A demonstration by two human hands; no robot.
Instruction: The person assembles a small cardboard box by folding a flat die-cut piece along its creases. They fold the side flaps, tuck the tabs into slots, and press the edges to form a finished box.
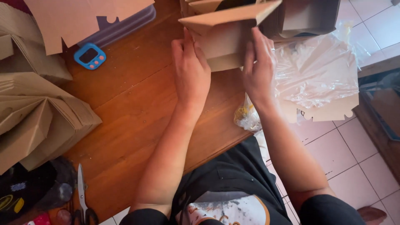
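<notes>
Head view, looking down on my hands at the desk (pixel 137 108).

Both hands are on one cardboard box (pixel 225 35), which sits on the desk straight ahead of me. Left hand (pixel 191 73) is pressed flat against the box's left side, fingers up along the wall. Right hand (pixel 259 68) is pressed against its right side, fingers curled over the edge. So the hands are apart, with the box clamped between them.

State of the box: side walls are standing and it already has a box shape. The top flap (pixel 233 14) is raised and slanting, not tucked down. I judge the folding as mostly done and the closing as not yet done. I cannot tell whether the bottom is locked; it is hidden behind the hands.

Around the hands:
- Left of the left hand, well apart: a pile of folded boxes (pixel 39 112), which reads as finished output.
- Beyond the left hand: a small blue timer (pixel 90 56) beside flat cardboard (pixel 79 16).
- Just right of the right hand: clear plastic wrap (pixel 316 71) lying over flat blanks (pixel 329 110), so stock is left to fold.
- Near my left elbow: scissors (pixel 82 196), untouched.
</notes>
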